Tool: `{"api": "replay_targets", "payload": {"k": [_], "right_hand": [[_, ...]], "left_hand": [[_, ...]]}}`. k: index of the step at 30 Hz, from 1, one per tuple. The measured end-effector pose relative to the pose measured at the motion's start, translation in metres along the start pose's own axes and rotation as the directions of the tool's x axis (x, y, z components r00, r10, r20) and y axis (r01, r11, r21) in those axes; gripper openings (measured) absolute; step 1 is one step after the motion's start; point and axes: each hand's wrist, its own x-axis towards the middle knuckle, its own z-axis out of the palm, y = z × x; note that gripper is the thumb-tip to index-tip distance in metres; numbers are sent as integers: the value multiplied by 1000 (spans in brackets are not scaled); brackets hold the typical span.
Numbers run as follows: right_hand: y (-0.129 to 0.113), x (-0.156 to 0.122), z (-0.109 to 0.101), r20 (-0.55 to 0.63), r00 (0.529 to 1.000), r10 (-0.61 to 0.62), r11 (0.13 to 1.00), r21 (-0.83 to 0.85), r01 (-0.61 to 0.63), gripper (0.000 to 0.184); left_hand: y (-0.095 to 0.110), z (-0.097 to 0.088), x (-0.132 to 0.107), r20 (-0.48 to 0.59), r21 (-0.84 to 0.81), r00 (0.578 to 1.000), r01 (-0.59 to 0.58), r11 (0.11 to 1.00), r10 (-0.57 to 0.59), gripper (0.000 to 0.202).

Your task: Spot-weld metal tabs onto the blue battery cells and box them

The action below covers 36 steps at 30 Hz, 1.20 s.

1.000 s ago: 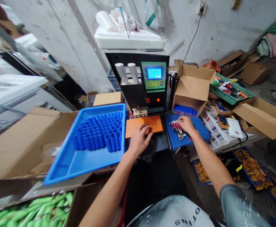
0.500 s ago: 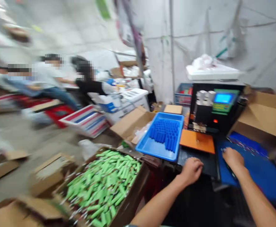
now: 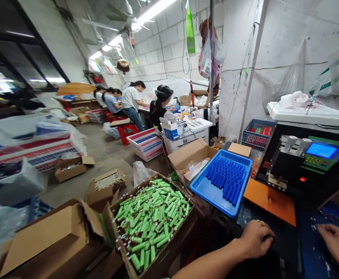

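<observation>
My left hand [image 3: 258, 238], a ring on one finger, rests in a loose fist on the dark worktop's front edge; nothing shows in it. It lies in front of an orange plate [image 3: 271, 201] at the foot of a black machine [image 3: 291, 162] with a lit blue screen. To the right, my right hand [image 3: 336, 240] lies low over a blue mat [image 3: 309, 248], fingers stretched forward beside small shiny bits, with no held thing visible. Left of the machine, a blue tray [image 3: 200, 190] holds rows of blue cylindrical cells [image 3: 226, 178].
A carton [image 3: 115, 232] full of green-wrapped cells with wires stands left of my arm. Open cardboard boxes [image 3: 47, 240] crowd the lower left. A striped basket [image 3: 147, 145] sits on the floor behind. Several people work along a bench by the wall. A foam lid [image 3: 312, 112] tops the machine.
My view has swung left, so the machine, tray and both hands sit farther right in the picture. The tray stays in place. My left hand remains curled at the worktop edge.
</observation>
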Motion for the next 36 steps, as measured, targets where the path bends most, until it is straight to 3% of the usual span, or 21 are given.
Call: {"api": "replay_targets", "payload": {"k": [2, 4, 6, 10, 12, 14, 19, 23, 26, 31, 36], "right_hand": [[-19, -18, -11, 22, 999, 47, 999, -4, -47, 22], [-37, -37, -19, -80, 997, 12, 989, 147, -1, 31], [-49, -47, -21, -160, 985, 59, 944, 330, -3, 36], [-52, -47, -19, -53, 980, 192, 686, 721, -96, 34], [-58, -54, -20, -8, 984, 180, 570, 816, -98, 32], [-69, -65, -19, 29, 988, 150, 511, 853, -102, 31], [-99, -96, -3, 77, 994, 79, 470, 877, -105, 29], [-114, -116, 18, 141, 989, 55, 457, 877, -150, 28], [-119, -125, 32, 152, 987, 49, 463, 872, -157, 29], [-119, -130, 45, 196, 980, 44, 451, 871, -194, 31], [-115, -131, 48, 271, 959, -86, 451, 868, -205, 36]], "left_hand": [[7, -7, -2, -10, -57, 1000, -8, 998, 8, 15], [16, -15, -5, -28, -121, 999, 33, 992, -36, 14], [22, -21, -6, -22, -198, 997, 73, 978, -79, 16], [31, -27, 5, -20, -297, 997, 64, 953, -74, 19], [45, -32, 10, -47, -312, 998, 35, 949, -52, 20], [61, -37, 18, -112, -311, 993, -9, 950, -27, 21], [85, -42, 50, -249, -189, 965, -126, 974, 76, 18], [81, -43, 63, -220, -26, 968, -132, 991, 123, 18], [76, -46, 62, -201, -18, 976, -89, 996, 84, 15], [69, -51, 55, -203, -232, 975, 44, 972, -92, 17], [57, -58, 53, -82, -582, 944, 216, 784, -320, 24]]}}
